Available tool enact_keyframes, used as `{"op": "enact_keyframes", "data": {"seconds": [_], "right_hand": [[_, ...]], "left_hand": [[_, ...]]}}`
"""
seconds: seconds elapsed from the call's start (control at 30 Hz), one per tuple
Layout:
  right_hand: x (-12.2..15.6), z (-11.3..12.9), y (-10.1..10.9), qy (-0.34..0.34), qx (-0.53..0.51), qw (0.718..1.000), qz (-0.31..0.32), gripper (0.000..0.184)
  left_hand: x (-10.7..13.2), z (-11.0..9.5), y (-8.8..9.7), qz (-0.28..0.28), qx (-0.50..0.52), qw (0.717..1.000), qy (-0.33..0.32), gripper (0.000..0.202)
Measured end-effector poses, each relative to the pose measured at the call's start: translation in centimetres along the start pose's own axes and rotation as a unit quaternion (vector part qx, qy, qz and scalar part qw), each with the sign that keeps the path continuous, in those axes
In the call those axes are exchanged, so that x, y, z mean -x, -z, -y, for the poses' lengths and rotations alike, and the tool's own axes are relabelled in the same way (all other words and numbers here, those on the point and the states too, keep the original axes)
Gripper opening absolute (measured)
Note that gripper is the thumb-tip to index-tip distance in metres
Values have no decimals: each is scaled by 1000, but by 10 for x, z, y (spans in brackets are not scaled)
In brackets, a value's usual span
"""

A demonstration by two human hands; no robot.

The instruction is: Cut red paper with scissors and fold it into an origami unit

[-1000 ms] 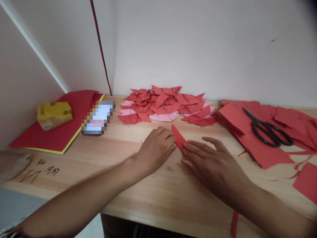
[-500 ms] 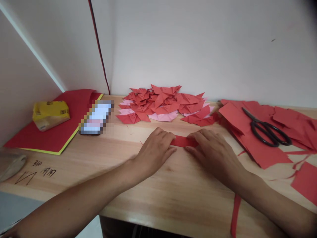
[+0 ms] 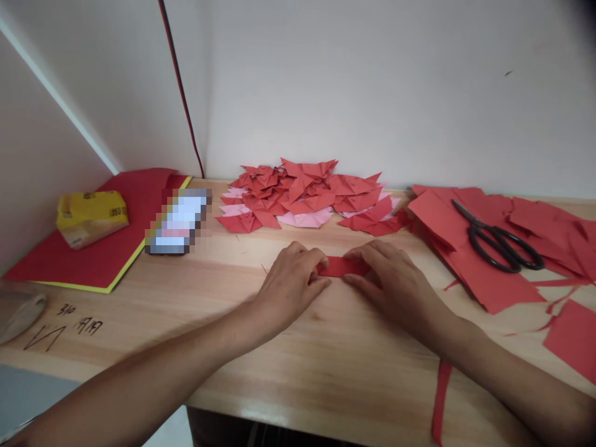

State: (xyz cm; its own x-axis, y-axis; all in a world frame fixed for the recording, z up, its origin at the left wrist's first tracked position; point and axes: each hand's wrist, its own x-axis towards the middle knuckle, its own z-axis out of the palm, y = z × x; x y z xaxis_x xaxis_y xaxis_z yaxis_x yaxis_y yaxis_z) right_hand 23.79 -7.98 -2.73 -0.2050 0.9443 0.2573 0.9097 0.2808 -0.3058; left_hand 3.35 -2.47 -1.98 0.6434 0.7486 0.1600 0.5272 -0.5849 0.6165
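A narrow piece of folded red paper (image 3: 337,266) lies on the wooden table between my hands. Its left end is pinched by my left hand (image 3: 298,273), thumb in front and fingers curled behind. At the other end, my right hand (image 3: 388,273) closes its thumb and fingers on the same paper, hiding that end. Just behind both hands is a heap of folded red and pink paper shapes (image 3: 307,186) with pointed corners.
Black-handled scissors (image 3: 500,239) rest on a pile of red paper sheets (image 3: 496,292) at right. A red strip (image 3: 441,400) lies near my right forearm. At left are a phone (image 3: 179,223), a yellow packet (image 3: 93,217) and large red sheets (image 3: 139,192). A wall (image 3: 372,81) stands behind.
My right hand has shifted slightly left along the red paper, closer to my left hand. The whole view has moved a little; both hands keep their grip.
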Motion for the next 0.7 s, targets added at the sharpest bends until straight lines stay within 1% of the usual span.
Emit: {"op": "enact_keyframes", "data": {"seconds": [0.07,0.27,0.47,0.7], "right_hand": [[0,-1,0,-1,-2,1000,0,18],[0,0,0,-10,-4,1000,-1,17],[0,1,-2,-25,-38,999,8,15],[0,3,-3,-24,-47,999,-4,13]], "left_hand": [[0,0,0,-7,-8,1000,5,15],[0,2,-1,-19,-42,998,-34,16],[-1,1,-1,-22,-27,999,-27,17],[-2,1,-1,-17,-16,1000,-20,19]]}}
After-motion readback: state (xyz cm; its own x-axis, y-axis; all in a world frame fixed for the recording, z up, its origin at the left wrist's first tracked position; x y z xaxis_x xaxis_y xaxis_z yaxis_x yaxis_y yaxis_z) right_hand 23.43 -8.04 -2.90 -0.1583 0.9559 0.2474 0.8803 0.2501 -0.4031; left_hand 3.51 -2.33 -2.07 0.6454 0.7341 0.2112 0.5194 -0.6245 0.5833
